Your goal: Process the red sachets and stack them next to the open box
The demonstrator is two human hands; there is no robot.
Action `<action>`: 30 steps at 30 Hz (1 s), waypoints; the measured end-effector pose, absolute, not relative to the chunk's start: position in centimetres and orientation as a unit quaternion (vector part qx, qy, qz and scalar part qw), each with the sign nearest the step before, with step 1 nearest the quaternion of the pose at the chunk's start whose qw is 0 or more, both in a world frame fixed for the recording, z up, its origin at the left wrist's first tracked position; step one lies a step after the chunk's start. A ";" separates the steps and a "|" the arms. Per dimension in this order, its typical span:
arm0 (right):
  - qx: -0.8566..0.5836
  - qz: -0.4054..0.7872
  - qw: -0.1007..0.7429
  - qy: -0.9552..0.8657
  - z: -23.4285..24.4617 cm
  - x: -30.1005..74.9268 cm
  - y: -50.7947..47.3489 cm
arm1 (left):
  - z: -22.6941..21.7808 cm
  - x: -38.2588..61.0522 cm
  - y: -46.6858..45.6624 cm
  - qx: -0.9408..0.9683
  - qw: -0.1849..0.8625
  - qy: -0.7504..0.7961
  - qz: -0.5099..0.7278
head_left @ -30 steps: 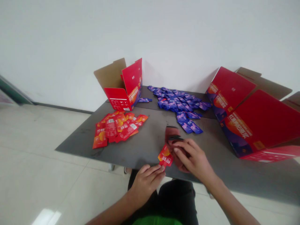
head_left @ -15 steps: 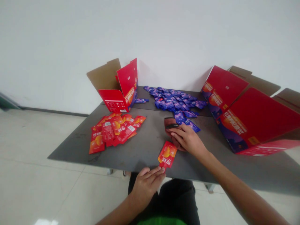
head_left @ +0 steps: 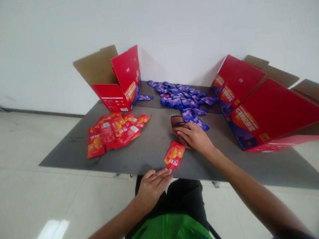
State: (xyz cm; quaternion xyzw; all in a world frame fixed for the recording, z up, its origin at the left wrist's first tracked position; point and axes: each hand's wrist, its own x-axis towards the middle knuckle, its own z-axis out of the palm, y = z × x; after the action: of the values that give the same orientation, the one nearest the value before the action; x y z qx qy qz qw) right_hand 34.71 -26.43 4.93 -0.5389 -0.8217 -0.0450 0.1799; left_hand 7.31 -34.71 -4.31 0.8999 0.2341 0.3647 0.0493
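A red-and-orange sachet (head_left: 175, 154) lies flat near the table's front edge, its narrow end toward me. My left hand (head_left: 155, 186) has its fingertips closed over that narrow end at the edge; its thumb is hidden. Just beyond the sachet's far right corner, my right hand (head_left: 196, 137) is closed around a brown, folded, cloth-like piece (head_left: 177, 120) with a dark band across it. The piece stands on the table, touching or nearly touching the sachet. Several similar red sachets (head_left: 117, 129) lie in an overlapping pile to the left.
Behind the red pile stands an open red carton (head_left: 111, 96). A larger open red carton (head_left: 276, 116) leans at the right. Many purple sachets (head_left: 184, 96) are heaped at the back of the grey table (head_left: 139, 159), against the white wall. A few lie nearer my right hand.
The whole view has shifted, so the table and its things sit slightly higher and further left. Both hands keep about the same place relative to the sachet and the brown piece.
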 end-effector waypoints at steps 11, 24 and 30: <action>-0.505 -0.005 0.143 -0.851 1.9 33.2 -27.9 | -4.0 7.1 -34.7 0.903 0.062 0.233 0.356; -0.460 0.024 0.164 -0.872 1.0 30.8 -31.5 | -4.0 7.4 -34.9 0.897 0.068 0.250 0.358; -0.545 -0.053 0.173 -0.819 4.2 35.2 -26.7 | -3.9 7.4 -34.9 0.899 0.067 0.243 0.358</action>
State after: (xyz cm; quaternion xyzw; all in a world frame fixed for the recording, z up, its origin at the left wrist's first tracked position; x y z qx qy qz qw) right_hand 35.15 -26.75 4.24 -0.5452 -0.8186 -0.0527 0.1731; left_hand 7.37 -34.88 -3.87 0.8988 0.2433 0.3583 0.0671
